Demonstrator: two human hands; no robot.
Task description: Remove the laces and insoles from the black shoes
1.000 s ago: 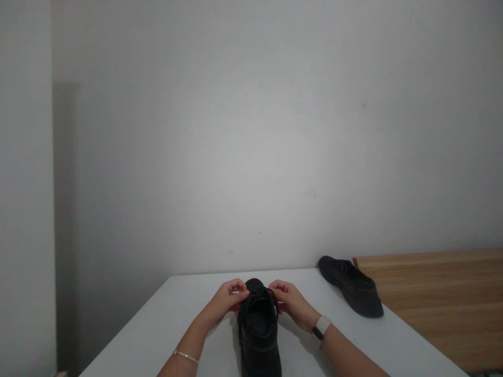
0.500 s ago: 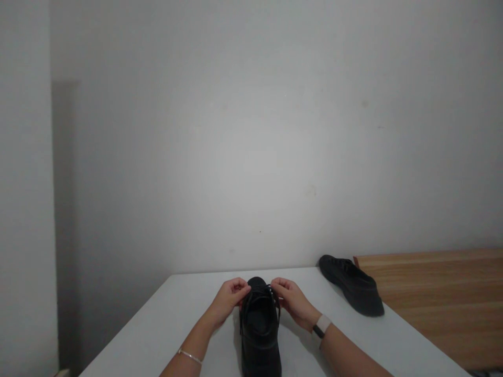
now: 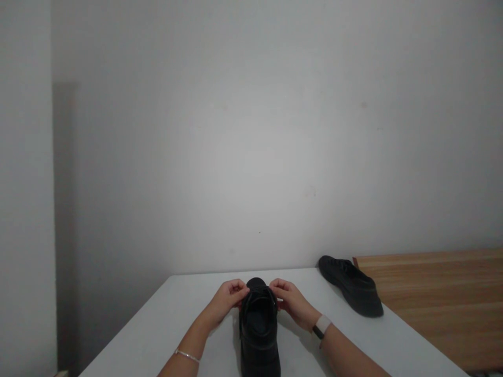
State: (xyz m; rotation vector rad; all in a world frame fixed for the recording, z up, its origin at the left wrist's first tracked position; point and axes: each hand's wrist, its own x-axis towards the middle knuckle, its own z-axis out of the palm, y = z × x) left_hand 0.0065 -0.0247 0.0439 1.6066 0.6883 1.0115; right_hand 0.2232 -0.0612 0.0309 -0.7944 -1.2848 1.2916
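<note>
A black shoe (image 3: 259, 330) stands upright on the white table (image 3: 157, 335), heel towards the person and toe pointing at the wall, near the table's near edge and about midway across it. Its laces (image 3: 260, 297) run across the front of the opening. The left hand (image 3: 227, 298) sits against the shoe's left side, fingers curled in and pinched at the lace area — thumb and forefinger closed on what looks like a lace end, though the lace itself is too dark and small to make out between the fingers. The right hand (image 3: 291, 301) mirrors it on the shoe's right side, fingers likewise curled tight and pinched at the laces. A thin bracelet (image 3: 187, 356) circles the left wrist; a pale band with a dark watch (image 3: 321, 327) is on the right wrist.

A second black shoe (image 3: 351, 285) lies well to the right of the first and farther back, at the table's right edge, its toe angled to the far left. Just beyond that shoe a wooden surface (image 3: 440, 293) adjoins the table. A plain pale wall (image 3: 251, 131) rises behind everything.
</note>
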